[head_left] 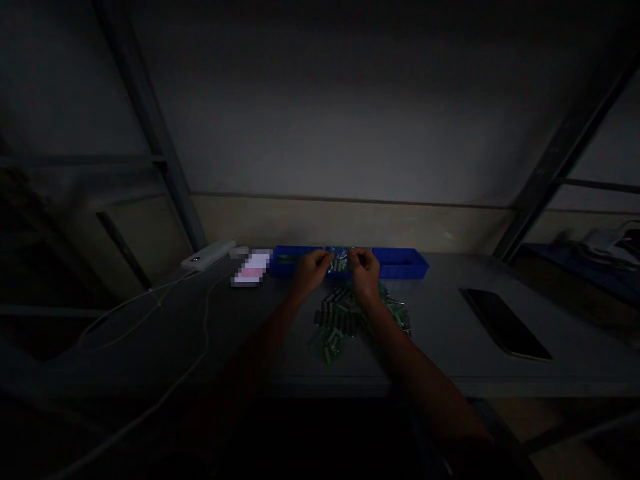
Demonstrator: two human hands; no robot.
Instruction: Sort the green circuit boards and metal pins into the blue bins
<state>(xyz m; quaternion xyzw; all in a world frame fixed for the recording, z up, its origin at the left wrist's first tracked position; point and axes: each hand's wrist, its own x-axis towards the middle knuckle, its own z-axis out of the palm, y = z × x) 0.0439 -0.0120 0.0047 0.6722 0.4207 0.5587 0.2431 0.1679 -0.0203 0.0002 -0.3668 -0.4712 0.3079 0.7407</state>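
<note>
A small clear plastic bag (pixel 339 261) with several short pale pieces inside is stretched between my two hands, in front of the blue bins. My left hand (pixel 313 267) pinches its left edge between thumb and fingers. On the other side, my right hand (pixel 365 269) is closed on the bag's right edge. Below them on the table lies a heap of small bags and short rod-like pieces (pixel 340 317), some dark, some greenish; my right wrist covers part of it. What exactly the pieces are is too dim to tell.
Blue plastic bins (pixel 400 263) stand in a row along the back of the grey table (pixel 430 360). A dark phone (pixel 506 325) lies at the right. At the left are a lit phone with a blurred screen (pixel 251 269), a white power strip (pixel 210 255) and a trailing white cable (pixel 206 320).
</note>
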